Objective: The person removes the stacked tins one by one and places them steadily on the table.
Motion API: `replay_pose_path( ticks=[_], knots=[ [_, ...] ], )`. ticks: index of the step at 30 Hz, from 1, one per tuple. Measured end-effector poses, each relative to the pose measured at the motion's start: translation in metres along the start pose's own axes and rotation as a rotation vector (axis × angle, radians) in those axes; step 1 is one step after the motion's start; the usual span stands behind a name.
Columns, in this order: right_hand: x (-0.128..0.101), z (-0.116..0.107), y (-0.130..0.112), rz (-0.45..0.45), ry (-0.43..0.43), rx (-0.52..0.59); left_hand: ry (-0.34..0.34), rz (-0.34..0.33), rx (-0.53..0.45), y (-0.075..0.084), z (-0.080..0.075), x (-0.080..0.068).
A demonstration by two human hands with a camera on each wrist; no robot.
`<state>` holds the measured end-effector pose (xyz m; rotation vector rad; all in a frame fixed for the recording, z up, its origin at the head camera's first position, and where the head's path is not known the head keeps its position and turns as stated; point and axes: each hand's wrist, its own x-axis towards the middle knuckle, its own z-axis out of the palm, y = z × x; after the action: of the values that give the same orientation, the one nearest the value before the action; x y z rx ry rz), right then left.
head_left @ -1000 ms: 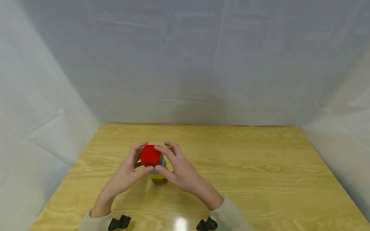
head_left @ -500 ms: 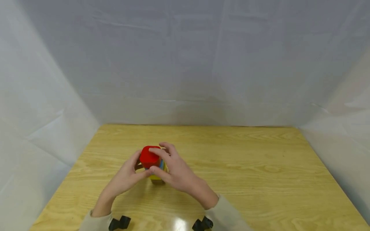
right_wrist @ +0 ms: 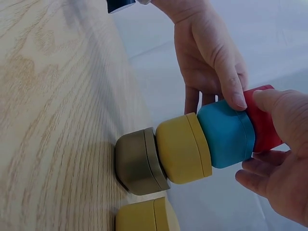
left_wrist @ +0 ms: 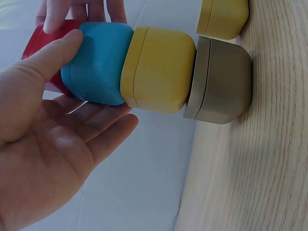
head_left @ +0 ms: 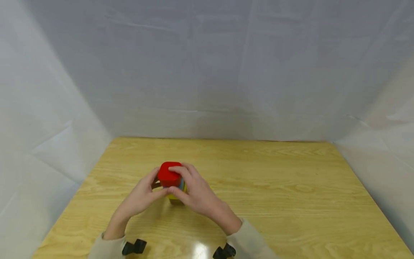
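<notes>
Both hands, left hand and right hand, pinch the red cup atop a four-cup stack mid-tabletop; stacking looks nearly done, one yellow cup left.

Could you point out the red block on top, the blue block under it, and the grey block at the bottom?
red rounded block (head_left: 168,172), head view, its top face.
blue rounded block (left_wrist: 98,67), left wrist view, its side.
grey rounded block (right_wrist: 137,161), right wrist view, its side.
</notes>
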<state>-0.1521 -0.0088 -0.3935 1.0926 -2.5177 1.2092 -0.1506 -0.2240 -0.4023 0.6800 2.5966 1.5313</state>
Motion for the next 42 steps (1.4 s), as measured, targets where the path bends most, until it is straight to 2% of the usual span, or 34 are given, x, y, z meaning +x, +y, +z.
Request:
replay_pose_path(
  ticks=[9, 23, 33, 42],
  knots=[
    [-0.001, 0.0, 0.0, 0.007, 0.026, 0.024, -0.008, -0.011, -0.031, 0.001, 0.0, -0.001],
    [-0.009, 0.0, 0.008, 0.07, 0.051, 0.191, -0.037, -0.004, -0.061, -0.002, 0.001, -0.001],
    [-0.017, -0.002, 0.013, 0.119, 0.094, 0.2, -0.037, -0.024, -0.069, -0.002, 0.001, -0.002],
    [-0.026, -0.006, 0.017, 0.176, 0.139, 0.328, -0.034, -0.026, -0.057, 0.001, 0.002, -0.002]
  ],
)
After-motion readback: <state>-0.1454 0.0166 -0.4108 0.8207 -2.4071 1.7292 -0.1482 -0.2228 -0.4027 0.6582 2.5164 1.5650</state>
